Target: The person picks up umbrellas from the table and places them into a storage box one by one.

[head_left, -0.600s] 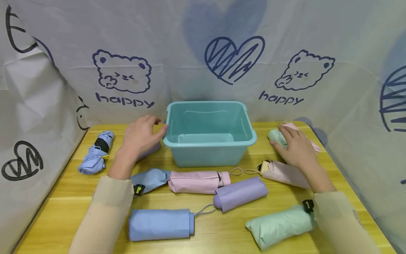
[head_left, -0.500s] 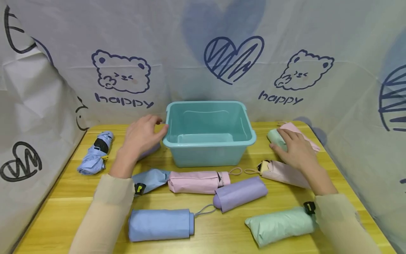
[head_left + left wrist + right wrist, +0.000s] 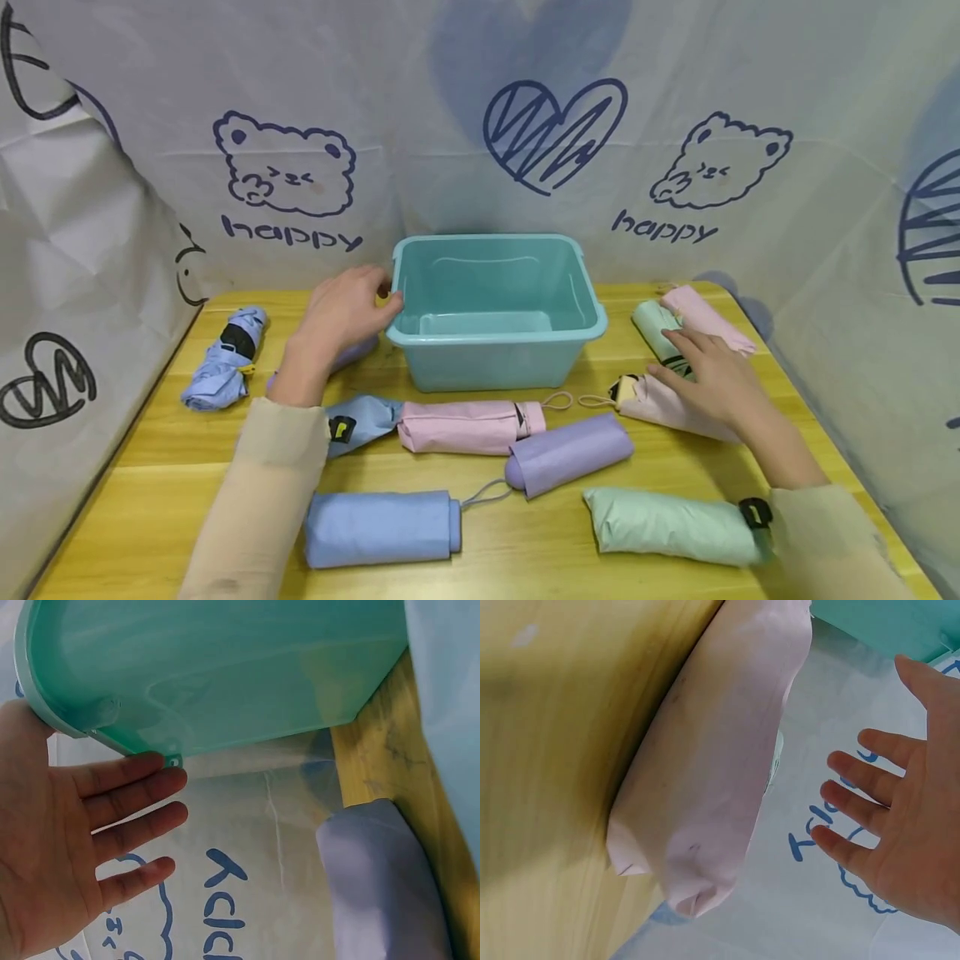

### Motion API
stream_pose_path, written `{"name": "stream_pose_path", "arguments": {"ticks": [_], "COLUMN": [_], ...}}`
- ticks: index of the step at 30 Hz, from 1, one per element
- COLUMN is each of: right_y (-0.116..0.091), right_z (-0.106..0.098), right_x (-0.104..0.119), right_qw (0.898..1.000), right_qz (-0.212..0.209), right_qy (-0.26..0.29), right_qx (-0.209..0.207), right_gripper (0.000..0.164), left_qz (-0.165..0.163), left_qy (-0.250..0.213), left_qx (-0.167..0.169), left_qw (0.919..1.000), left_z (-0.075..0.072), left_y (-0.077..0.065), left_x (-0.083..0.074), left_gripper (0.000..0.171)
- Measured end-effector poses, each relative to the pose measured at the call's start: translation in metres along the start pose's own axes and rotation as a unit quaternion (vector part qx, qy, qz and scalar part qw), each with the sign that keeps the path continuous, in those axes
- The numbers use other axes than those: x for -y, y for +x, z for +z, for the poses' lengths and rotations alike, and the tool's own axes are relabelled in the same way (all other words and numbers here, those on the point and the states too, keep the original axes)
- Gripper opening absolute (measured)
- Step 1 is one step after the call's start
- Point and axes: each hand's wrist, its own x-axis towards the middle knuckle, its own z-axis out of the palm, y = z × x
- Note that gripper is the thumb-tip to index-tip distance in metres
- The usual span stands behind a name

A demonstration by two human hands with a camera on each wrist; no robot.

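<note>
At the left rim of a teal plastic tub point(image 3: 495, 365), my left hand point(image 3: 347, 310) has its thumb against the edge. In the left wrist view its fingers point(image 3: 139, 840) are straight and spread below the rim. My right hand point(image 3: 712, 375) hovers with spread fingers over a pale pink folded umbrella point(image 3: 660, 410); in the right wrist view that hand is apart from it and holds nothing. Just beyond its fingertips lie a mint folded umbrella point(image 3: 654, 327) and another pink folded umbrella point(image 3: 705, 317). Partly behind my left wrist is a purple folded umbrella point(image 3: 356, 353).
Several more folded umbrellas lie on the wooden table point(image 3: 150, 500): blue point(image 3: 382, 527), pink point(image 3: 465, 427), purple point(image 3: 573, 454), mint point(image 3: 667, 525), a blue-grey one point(image 3: 367, 421) and a crumpled blue one point(image 3: 225, 358). A printed white cloth point(image 3: 420, 100) hangs behind and at the sides.
My right hand has drawn back toward me, off the far mint umbrella. The near mint umbrella by my right sleeve has turned. My left hand stays at the rim, shifted slightly right.
</note>
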Motion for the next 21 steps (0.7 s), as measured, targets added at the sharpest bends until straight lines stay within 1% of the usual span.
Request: {"name": "stream_pose_path", "arguments": {"ticks": [6, 8, 11, 13, 16, 18, 21], "right_y": [-0.011, -0.014, -0.018, -0.021, -0.025, -0.027, -0.027], "right_z": [0.0, 0.001, 0.003, 0.005, 0.01, 0.013, 0.017], "right_x": [-0.007, -0.01, -0.015, -0.019, -0.026, -0.028, -0.032], "right_qw": [1.0, 1.0, 0.999, 0.998, 0.996, 0.995, 0.995], "right_qz": [-0.017, -0.02, -0.028, -0.035, -0.045, -0.051, -0.066], "right_qy": [0.012, 0.02, 0.028, 0.031, 0.033, 0.033, 0.031], "right_qx": [0.004, 0.009, 0.026, 0.045, 0.071, 0.076, 0.069], "right_gripper": [0.074, 0.073, 0.069, 0.067, 0.068, 0.07, 0.07], "left_qz": [0.022, 0.032, 0.042, 0.044, 0.044, 0.046, 0.05], "left_qy": [-0.002, -0.009, -0.031, -0.04, -0.042, -0.038, -0.041], "left_qx": [-0.004, -0.005, 0.001, 0.007, 0.007, 0.001, -0.007], "left_qw": [0.9997, 0.9994, 0.9986, 0.9982, 0.9981, 0.9982, 0.9979], "left_z": [0.001, 0.001, 0.002, 0.003, 0.005, 0.006, 0.007], "left_y": [0.004, 0.005, 0.006, 0.006, 0.004, 0.003, 0.001], "left_x": [0.003, 0.005, 0.007, 0.008, 0.01, 0.012, 0.015], "left_gripper": [0.033, 0.033, 0.032, 0.032, 0.032, 0.033, 0.034]}}
